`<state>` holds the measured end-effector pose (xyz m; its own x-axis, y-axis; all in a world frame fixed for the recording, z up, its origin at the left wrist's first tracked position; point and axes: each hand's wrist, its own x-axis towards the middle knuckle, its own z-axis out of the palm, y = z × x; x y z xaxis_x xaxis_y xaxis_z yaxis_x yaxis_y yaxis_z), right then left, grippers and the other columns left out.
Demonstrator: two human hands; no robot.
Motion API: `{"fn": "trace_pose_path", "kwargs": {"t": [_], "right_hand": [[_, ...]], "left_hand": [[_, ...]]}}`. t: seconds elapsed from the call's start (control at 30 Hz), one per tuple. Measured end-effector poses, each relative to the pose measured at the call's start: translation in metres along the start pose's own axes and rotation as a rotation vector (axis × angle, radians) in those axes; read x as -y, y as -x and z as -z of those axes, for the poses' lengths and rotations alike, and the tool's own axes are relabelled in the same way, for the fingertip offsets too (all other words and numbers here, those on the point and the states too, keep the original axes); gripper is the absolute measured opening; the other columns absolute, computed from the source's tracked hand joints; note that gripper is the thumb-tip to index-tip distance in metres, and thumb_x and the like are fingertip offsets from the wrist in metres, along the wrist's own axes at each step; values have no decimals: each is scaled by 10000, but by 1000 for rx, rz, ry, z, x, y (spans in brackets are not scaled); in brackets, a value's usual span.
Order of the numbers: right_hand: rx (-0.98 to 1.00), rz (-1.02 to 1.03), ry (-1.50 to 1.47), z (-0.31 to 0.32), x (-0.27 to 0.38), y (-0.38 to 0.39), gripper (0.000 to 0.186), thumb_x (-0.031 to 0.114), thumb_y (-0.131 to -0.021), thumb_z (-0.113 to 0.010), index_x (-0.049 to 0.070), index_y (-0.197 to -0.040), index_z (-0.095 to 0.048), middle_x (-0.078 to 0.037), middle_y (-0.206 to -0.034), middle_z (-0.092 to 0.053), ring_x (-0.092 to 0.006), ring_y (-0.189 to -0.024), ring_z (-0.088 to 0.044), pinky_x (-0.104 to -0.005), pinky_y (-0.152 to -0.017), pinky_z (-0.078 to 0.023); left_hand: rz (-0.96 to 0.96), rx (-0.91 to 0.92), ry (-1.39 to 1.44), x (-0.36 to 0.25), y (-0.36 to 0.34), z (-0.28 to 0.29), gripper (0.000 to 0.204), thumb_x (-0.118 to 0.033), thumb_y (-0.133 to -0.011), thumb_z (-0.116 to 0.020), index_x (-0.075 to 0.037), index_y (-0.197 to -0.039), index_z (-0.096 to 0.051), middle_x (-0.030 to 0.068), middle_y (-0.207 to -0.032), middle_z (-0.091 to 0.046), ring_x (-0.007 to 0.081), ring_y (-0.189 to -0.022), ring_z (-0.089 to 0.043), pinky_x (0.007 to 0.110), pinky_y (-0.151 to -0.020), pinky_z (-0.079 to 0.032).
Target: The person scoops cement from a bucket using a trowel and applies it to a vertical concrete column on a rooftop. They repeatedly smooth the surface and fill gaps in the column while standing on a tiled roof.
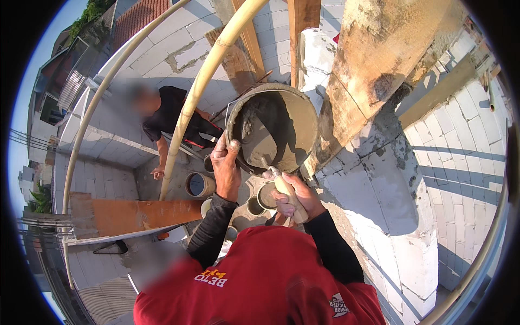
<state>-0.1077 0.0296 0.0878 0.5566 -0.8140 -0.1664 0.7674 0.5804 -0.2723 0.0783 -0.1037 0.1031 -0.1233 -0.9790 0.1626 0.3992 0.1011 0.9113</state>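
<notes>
My left hand (pixel 226 168) grips the near-left rim of a large mortar-stained bucket (pixel 310 115), its thumb on the edge. Grey wet mortar (pixel 259 145) lies inside, partly in dark shadow. My right hand (pixel 307 197) is wrapped around the pale handle of a trowel (pixel 285 186), held at the bucket's near edge with the metal neck angled into the bucket; the blade is hard to make out in the mortar. Behind the bucket are a white block (pixel 311 57) and rough planks (pixel 374 59).
A co-worker (pixel 170 116) in black stands left, beyond bamboo poles (pixel 194 103). Below are several containers, including a bucket of dark liquid (pixel 197 185), and a horizontal board (pixel 141 214). White block walls (pixel 455 157) surround us, with a block ledge (pixel 379 211) at right.
</notes>
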Motion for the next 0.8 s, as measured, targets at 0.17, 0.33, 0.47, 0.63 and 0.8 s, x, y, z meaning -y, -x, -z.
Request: {"fn": "trace_pose_path", "kwargs": {"t": [0.17, 0.33, 0.47, 0.63, 0.8], "right_hand": [[-155, 195, 170, -24, -3, 88, 561, 460, -1109, -411, 92, -1531, -448, -45, -756, -496, -122, -460, -462, -278, -446, -444], [-308, 721, 305, -65, -26, 180, 551, 449, -1067, -477, 42, -1437, -459, -108, -739, -544, -163, -476, -507, -296, -462, -473], [-833, 1309, 582, -95, -20, 196, 626, 476, -1036, -535, 12, -1435, -404, -118, -741, -561, -181, -525, -547, -311, -479, -494], [-1272, 1699, 783, -64, 25, 156, 559, 330, -1072, -461, -63, -1454, -352, -125, -842, -607, -179, -641, -588, -316, -616, -506], [-1186, 1467, 1000, 9, 61, 92, 488, 314, -1090, -485, -67, -1387, -411, -94, -737, -555, -184, -596, -534, -330, -567, -478]], "left_hand": [[190, -89, 184, 15, 5, 27, 431, -210, -1053, -687, -13, -1427, -604, 61, -1314, -700, 151, -1155, -666, 309, -997, -533], [342, -223, 28, 59, 43, 98, 416, -230, -1036, -702, -7, -1383, -650, 46, -1294, -705, 138, -1132, -655, 285, -998, -502], [316, -486, -222, 94, 86, 152, 500, -216, -986, -751, 14, -1416, -641, 90, -1280, -724, 181, -1100, -681, 324, -956, -528], [404, -819, -485, 123, 127, 219, 574, -205, -944, -775, 34, -1442, -617, 145, -1302, -731, 242, -1084, -706, 354, -953, -543], [417, -874, -448, 139, 159, 267, 551, -221, -945, -786, 33, -1412, -642, 153, -1291, -735, 265, -1092, -713, 368, -982, -552]]}}
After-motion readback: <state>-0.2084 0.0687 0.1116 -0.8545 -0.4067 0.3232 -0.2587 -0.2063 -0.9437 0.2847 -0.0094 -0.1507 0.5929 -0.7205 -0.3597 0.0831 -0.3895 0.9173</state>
